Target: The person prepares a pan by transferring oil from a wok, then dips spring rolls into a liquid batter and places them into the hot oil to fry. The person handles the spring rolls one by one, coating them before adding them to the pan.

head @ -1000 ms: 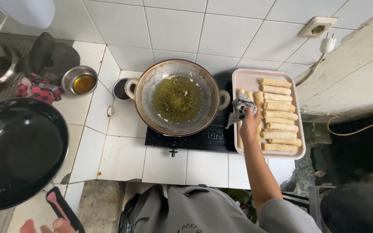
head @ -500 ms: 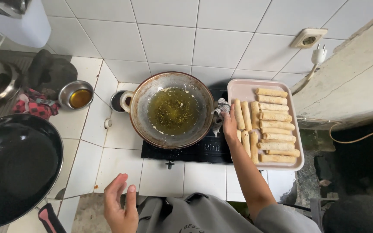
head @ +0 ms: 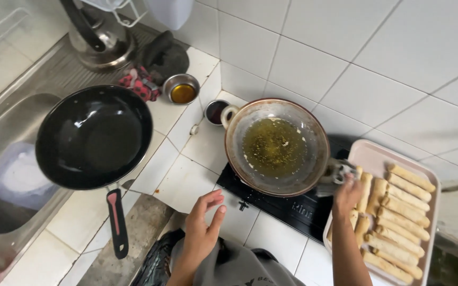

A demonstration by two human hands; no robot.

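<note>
Closest to the camera, the left hand (head: 200, 233) hangs in the air over the white tile counter (head: 186, 180), fingers spread and holding nothing. Just past it, the right hand (head: 347, 195) reaches to the pink tray (head: 369, 156) of rolls (head: 398, 212), and its fingers are on a roll at the near left edge of the tray (I cannot tell if they have closed on it or are only touching it). The rolls lie side by side in rows, pale and thin. They look soft and light, and the skin looks like it could tear, so I think a roll is best held gently around its middle with a few fingers, not pinched at one end. Next to the tray, a round pan (head: 276, 145) sits on the black stove (head: 287, 206), and it has yellow oil with dark bits in it. The oil may be hot and slippery. To the left, a big black wok (head: 94, 136) with a red and black handle rests over the sink's edge. Farther back are a small metal bowl (head: 182, 91) of brown liquid, a dark cup (head: 216, 111), and a kettle (head: 99, 39) by the wall.
</note>
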